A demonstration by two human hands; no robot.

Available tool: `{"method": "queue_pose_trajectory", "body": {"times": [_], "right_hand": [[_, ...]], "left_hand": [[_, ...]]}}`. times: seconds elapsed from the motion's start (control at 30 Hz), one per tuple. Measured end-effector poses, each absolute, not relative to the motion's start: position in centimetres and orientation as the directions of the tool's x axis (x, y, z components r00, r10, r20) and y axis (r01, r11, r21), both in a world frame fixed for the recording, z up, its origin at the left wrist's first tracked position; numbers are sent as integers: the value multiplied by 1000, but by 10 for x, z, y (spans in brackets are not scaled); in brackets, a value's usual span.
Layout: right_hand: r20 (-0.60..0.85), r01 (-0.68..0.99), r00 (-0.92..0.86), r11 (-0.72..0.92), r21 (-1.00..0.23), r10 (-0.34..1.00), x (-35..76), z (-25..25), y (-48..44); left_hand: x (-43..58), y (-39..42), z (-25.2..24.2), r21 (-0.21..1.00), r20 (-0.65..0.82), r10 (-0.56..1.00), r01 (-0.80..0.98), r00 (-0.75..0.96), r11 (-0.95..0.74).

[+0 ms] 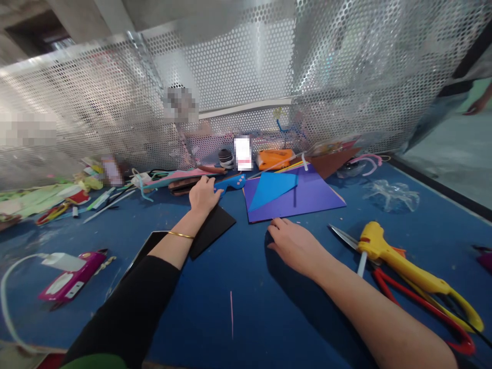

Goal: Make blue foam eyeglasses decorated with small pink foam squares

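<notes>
My left hand (205, 196) reaches to the back of the blue table, its fingers bent over a blue piece with pale square marks (235, 183). Brown strips (180, 185) lie just left of those fingers. Below the wrist is a black sheet (215, 230), partly covered by my forearm. My right hand (292, 245) is over the table with loosely bent fingers apart and nothing visible in them. Its fingertips are close to the front edge of a purple sheet (319, 192), on which a folded blue sheet (271, 187) lies.
On the right, a yellow glue gun (407, 269) lies across red-handled scissors (426, 307). Clear crumpled plastic (395, 195) is behind them. A magenta tool with a white cable (71, 277) lies left. An orange packet (274, 159) stands by the perforated metal screen (238, 77).
</notes>
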State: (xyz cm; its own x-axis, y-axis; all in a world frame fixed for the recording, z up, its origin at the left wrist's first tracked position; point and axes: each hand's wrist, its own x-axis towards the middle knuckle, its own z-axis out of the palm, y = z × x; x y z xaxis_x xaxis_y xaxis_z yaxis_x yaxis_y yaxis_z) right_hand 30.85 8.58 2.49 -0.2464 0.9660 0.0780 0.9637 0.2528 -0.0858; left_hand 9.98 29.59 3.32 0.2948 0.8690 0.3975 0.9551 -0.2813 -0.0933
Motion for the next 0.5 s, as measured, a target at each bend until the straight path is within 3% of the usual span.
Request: {"method": "queue_pose_trajectory", "body": {"times": [0.2,0.5], "right_hand": [[79,964,-250,256,-78,965,308,23,87],[88,963,-252,259,-80,964,308,23,87]], "left_hand": [[121,303,33,-172,347,829,899,438,-403],[132,322,36,-220,283,853,896,438,-387]]}}
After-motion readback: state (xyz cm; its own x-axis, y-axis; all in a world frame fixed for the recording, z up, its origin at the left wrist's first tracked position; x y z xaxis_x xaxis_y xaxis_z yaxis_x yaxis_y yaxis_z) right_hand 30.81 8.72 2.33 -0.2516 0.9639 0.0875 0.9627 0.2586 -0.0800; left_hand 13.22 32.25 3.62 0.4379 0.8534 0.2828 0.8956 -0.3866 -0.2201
